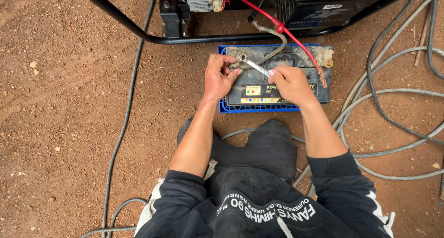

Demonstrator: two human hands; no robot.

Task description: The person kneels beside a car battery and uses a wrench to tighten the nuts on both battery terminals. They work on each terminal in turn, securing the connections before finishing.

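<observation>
a person crouched on red dirt holds a small wrench (257, 68) in the closed right hand (291, 84) on the near-left terminal (241, 58) of a dusty car battery (277, 78), left hand (219, 76) curled beside it, apparently mid-turn on the clamp nut, needing steady, careful leverage.

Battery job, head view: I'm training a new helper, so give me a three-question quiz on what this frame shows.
1. True or false: the right hand holds a wrench.
2. The battery sits in a tray of which colour? A red, B blue, C green.
3. Where is the left hand?

Key: 1 true. 2 B, the blue tray. 3 At the battery's left terminal, by the wrench's ring end.
</observation>
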